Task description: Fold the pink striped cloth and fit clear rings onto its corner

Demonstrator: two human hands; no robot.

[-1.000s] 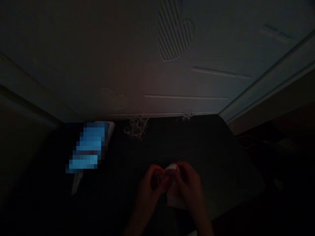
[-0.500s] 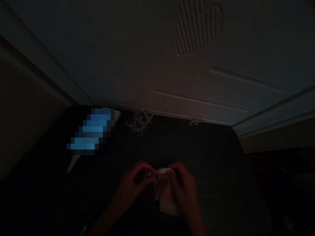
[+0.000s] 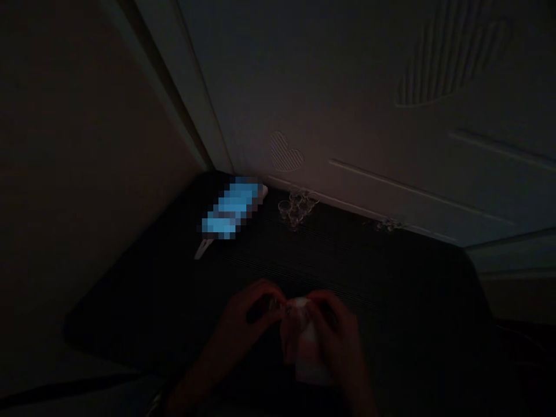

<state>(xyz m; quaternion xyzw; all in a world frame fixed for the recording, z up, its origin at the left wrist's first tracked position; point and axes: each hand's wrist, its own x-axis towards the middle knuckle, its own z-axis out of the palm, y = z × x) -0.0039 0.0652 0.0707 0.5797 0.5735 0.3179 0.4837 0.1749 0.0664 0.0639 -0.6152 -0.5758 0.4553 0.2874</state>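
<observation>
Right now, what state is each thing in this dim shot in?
left hand, fingers curled, pinching a small shiny piece.
right hand, closed on the white cloth.
white cloth, bunched, held above the dark table.
lit screen, glowing, on the table's far left.
clear rings, loose heap by the wall, untouched.
smaller cluster, by the wall, untouched.

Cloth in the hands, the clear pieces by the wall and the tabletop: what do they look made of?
Cloth: probably soft white fabric or tissue; it bunches and sags in the right hand.
Clear pieces: glass or clear plastic, glossy; their thin rims glint and the dark top shows through them.
Tabletop: dark, matte and finely ribbed; the material is too dim to tell.
</observation>
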